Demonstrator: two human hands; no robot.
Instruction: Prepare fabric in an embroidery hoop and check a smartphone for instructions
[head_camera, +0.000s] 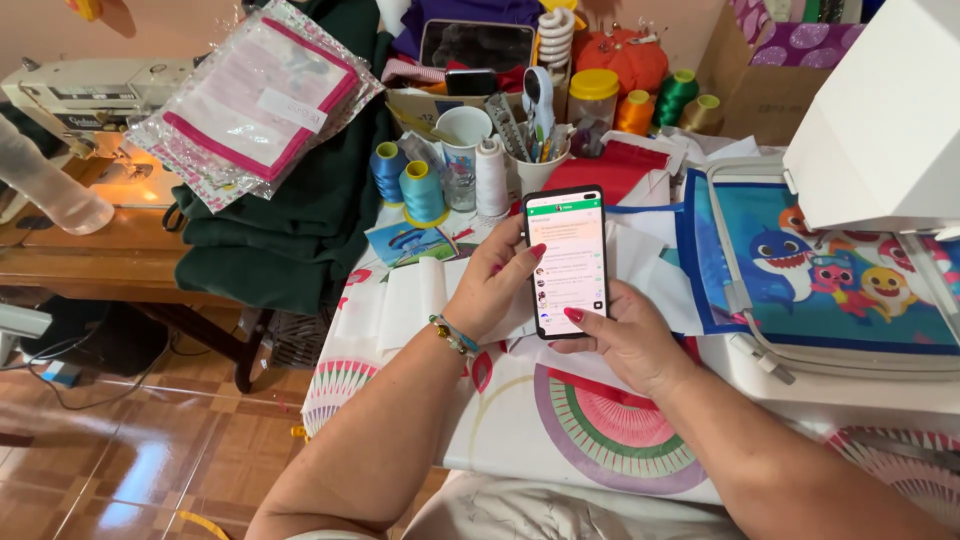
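While both hands grip it, a phone (567, 262) stands upright above the bench (560, 440), its lit screen showing a green bar over white and pale orange panels. The left hand (492, 285) wraps the phone's left edge, fingers closed round it; the right hand (628, 338) holds it from below, thumb on the lower screen. A bracelet (455, 335) circles the left wrist. Beneath lies a cloth printed with pink and green fans. To the right, blue fabric (830, 270) with cartoon sharks sits framed in a hoop under a white machine (880, 120). Behind the phone stand blue thread cones (408, 185), a white cone (490, 178) and a cup (464, 130). At upper left, clear bags (255, 100) of pink-edged white cloth, one bearing a small white label, rest on folded green fabric (300, 230).
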